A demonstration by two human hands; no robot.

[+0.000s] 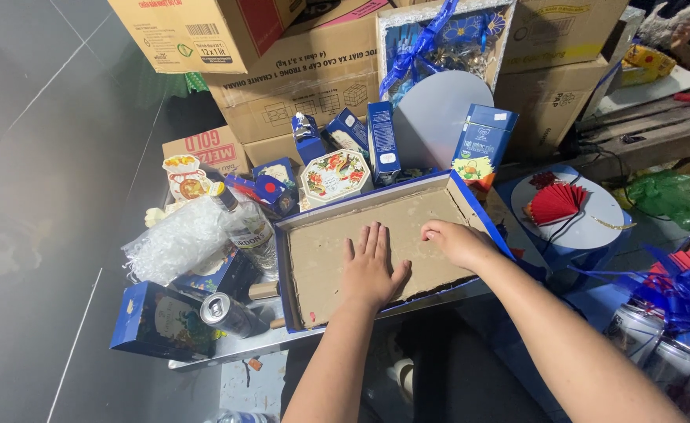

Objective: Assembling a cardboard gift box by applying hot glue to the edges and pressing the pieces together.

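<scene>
Left hand (pixel 371 270) observed flat, palm down, fingers spread apart, pressed on the brown cardboard liner (pixel 376 235) inside the shallow blue tray (pixel 284 258). Right hand (pixel 455 241) noted on the same liner toward its right side, fingers curled together with the tips bearing down; nothing clamped in either hand. Tray located at centre of the low desk (pixel 274 341), directly ahead, its near edge close to the desk's front edge.

Surroundings recorded: silver can (pixel 227 313) lying on its side just beside the tray's near-left corner; clear bottle (pixel 245 223) leaning at the tray's left wall; crumpled clear wrap (pixel 177 243) further left; octagonal decorated tin (pixel 335 177) and upright blue cartons (pixel 382 141) crowded behind the far wall; tall blue box (pixel 482 145) at the far-right corner; stacked cardboard boxes (pixel 306 70) behind. Round board with red paper fan (pixel 555 202) to the right, apart from the tray.

Risks judged: uneven pressure likely to buckle or tear the liner, its near edge already appearing ragged. Tray sitting near the front edge, liable to tip forward under downward load. Can free to roll off the desk if nudged. Upright cartons liable to topple into the tray if its far wall pushed back.
</scene>
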